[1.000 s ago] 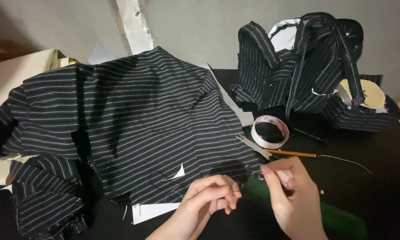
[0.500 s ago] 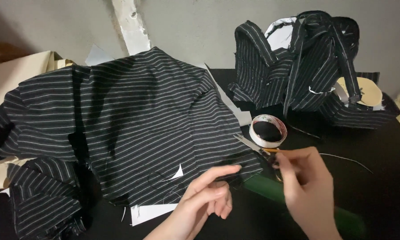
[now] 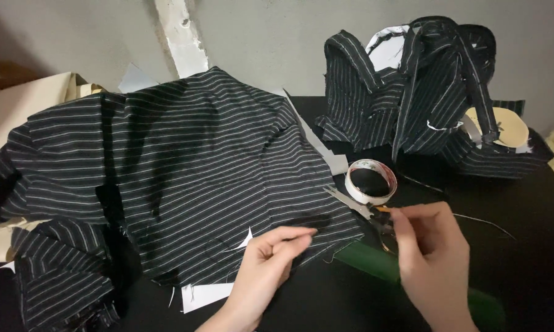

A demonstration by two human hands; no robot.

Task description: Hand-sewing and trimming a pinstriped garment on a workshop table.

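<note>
We see the left hand (image 3: 265,264) resting at the lower edge of the black striped fabric (image 3: 185,172), fingers (image 3: 292,235) loosely curled and pinching nothing that we can make out. At three o'clock from it, the right hand (image 3: 434,258) closes its fingers on the handles of the scissors (image 3: 357,206), whose blades lie almost shut and point toward ten o'clock, touching the cloth's right edge. To do this well, we judge the left hand should press the fabric flat just beside the blades, so the edge does not slip.

A roll of tape (image 3: 370,181) stands just beyond the blades at twelve o'clock. A green strip (image 3: 375,263) lies under the right hand on the dark surface (image 3: 523,246). A heap of striped pieces (image 3: 412,92) sits at one o'clock, well apart.
</note>
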